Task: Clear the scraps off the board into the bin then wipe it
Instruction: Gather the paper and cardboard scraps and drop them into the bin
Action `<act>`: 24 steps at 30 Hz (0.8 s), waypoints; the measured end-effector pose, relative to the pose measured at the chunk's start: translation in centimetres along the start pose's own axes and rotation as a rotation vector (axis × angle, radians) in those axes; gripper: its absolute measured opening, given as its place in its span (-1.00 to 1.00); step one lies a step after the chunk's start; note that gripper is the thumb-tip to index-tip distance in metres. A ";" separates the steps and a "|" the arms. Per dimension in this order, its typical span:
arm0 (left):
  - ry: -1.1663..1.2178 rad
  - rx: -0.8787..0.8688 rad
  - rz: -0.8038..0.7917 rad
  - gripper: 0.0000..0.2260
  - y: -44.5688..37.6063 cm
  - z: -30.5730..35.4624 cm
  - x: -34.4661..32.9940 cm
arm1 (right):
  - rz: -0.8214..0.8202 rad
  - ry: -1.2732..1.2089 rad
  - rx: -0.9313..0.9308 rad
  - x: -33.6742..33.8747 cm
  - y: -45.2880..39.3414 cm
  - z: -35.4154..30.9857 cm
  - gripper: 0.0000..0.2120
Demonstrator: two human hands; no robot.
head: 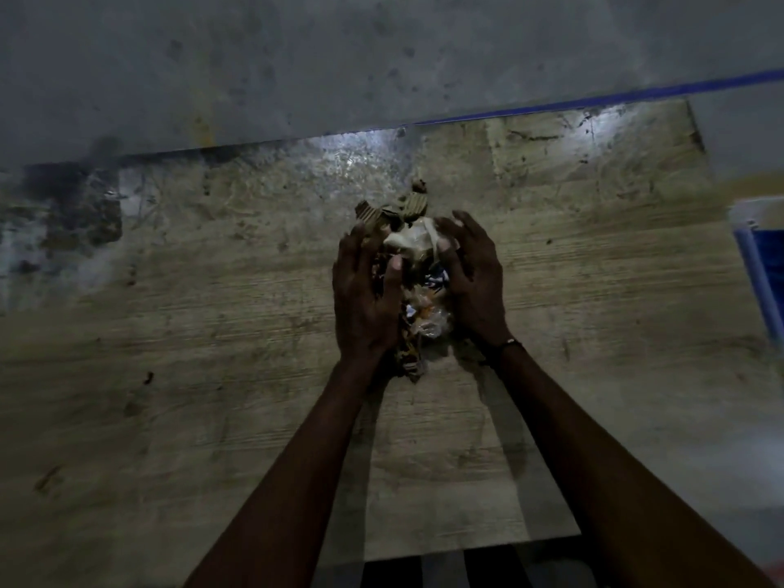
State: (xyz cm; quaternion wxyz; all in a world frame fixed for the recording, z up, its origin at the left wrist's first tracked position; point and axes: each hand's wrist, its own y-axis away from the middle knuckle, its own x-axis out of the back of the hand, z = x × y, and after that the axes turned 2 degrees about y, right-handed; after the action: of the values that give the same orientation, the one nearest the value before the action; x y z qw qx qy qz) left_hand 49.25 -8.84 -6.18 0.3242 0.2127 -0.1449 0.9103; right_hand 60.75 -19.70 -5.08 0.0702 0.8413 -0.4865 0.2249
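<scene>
Left hand (367,299) and right hand (471,278) cup scraps (418,265) over board (212,333), fingers curled | Risk: loose cardboard bits spill.

Both hands cup a heap of scraps (418,265) on the worn wooden board (212,375). The left hand (365,299) curls round its left side, the right hand (475,282) round its right. Corrugated cardboard bits (390,212) poke out at the far end. A blue and white bin (759,265) shows at the right edge
</scene>
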 end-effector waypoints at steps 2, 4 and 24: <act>0.159 0.049 0.092 -0.57 0.1 0.0 -0.7 | 0.027 -0.031 -0.013 -1.0 0.6 -0.5 -0.64; 0.293 0.108 0.124 -0.58 0.3 0.7 -1.6 | 0.056 -0.084 -0.018 -1.9 1.2 -0.9 -0.64; 0.767 0.439 0.208 -0.87 3.7 7.8 -2.2 | -0.035 -0.714 -0.376 1.7 5.6 -4.4 -0.74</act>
State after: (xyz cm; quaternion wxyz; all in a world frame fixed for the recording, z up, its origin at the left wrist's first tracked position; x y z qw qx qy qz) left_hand 50.68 -15.90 -0.96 0.2087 -0.0917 0.1614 0.9602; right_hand 55.38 -22.43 -1.01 0.0531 0.8472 -0.4986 -0.1758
